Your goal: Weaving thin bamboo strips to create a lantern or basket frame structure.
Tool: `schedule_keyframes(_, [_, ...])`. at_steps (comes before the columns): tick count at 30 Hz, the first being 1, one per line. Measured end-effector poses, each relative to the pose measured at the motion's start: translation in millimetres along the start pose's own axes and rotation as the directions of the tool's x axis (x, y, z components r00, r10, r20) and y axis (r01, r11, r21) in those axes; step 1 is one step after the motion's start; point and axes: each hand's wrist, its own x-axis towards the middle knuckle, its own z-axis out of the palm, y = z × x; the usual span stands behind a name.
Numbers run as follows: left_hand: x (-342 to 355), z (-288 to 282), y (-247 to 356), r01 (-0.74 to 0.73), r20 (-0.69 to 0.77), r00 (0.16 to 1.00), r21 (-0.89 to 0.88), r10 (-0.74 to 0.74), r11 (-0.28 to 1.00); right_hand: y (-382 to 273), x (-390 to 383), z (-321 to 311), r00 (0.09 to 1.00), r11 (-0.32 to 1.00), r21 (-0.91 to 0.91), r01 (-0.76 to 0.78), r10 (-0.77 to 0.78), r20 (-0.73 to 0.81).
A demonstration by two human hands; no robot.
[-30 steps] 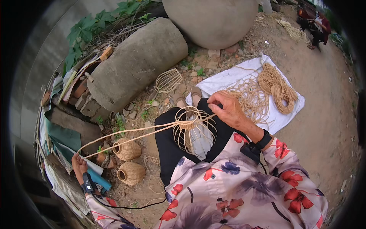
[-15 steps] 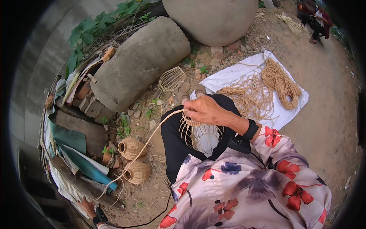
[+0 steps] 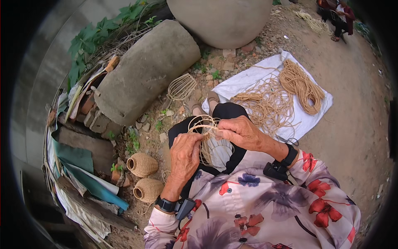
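In my lap, between my knees, rests an open basket frame [image 3: 207,155] of thin pale ribs, with a white inner part showing through. My left hand [image 3: 184,154] is closed at the frame's left side, its thumb and fingertips pinched on a tan twisted cord. At the upper rim my right hand [image 3: 240,132] pinches the cord [image 3: 206,127] with its fingertips, close to the ribs. Loops of cord arch over the rim between the two hands. Exactly where the cord passes round the ribs is hidden by my fingers.
Two woven jar-shaped baskets [image 3: 143,164] lie on the ground at left. Another bare frame [image 3: 181,87] lies beyond my feet. A white sheet [image 3: 232,88] at right bears a coiled cord bundle [image 3: 302,87] and loose strands. A concrete cylinder [image 3: 143,70] lies far left; someone [image 3: 342,16] sits far right.
My left hand has come from the far lower left, where the cord was stretched out, back to the frame. The long strand now forms loops near the rim. My right hand stays at the rim.
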Motion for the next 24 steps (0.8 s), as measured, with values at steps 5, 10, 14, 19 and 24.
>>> schedule_keyframes(5, [21.4,18.2,3.2,0.021,0.051,0.998,0.083,-0.025,0.996,30.5,-24.6,9.8,0.996,0.995,0.052,-0.08,0.078,0.047])
schedule_keyframes(10, [23.9,26.7,-6.3,0.115,0.13,0.983,0.126,-0.131,0.985,45.2,-23.8,17.0,0.984,0.935,0.316,-0.163,0.178,-0.021])
schedule_keyframes(14, [31.2,32.8,-1.1,0.046,0.092,0.994,0.196,-0.066,0.98,49.0,-22.5,17.7,0.97,0.959,0.251,-0.134,0.178,-0.164])
schedule_keyframes(19, [37.2,48.5,3.0,0.096,0.012,0.994,0.346,-0.106,0.933,38.8,-22.6,25.9,0.95,0.972,0.188,-0.144,0.188,-0.248])
schedule_keyframes(24, [41.4,48.5,-6.4,0.167,0.119,0.976,0.116,-0.181,0.979,39.4,-18.8,29.9,0.958,0.99,0.11,-0.089,0.115,-0.261])
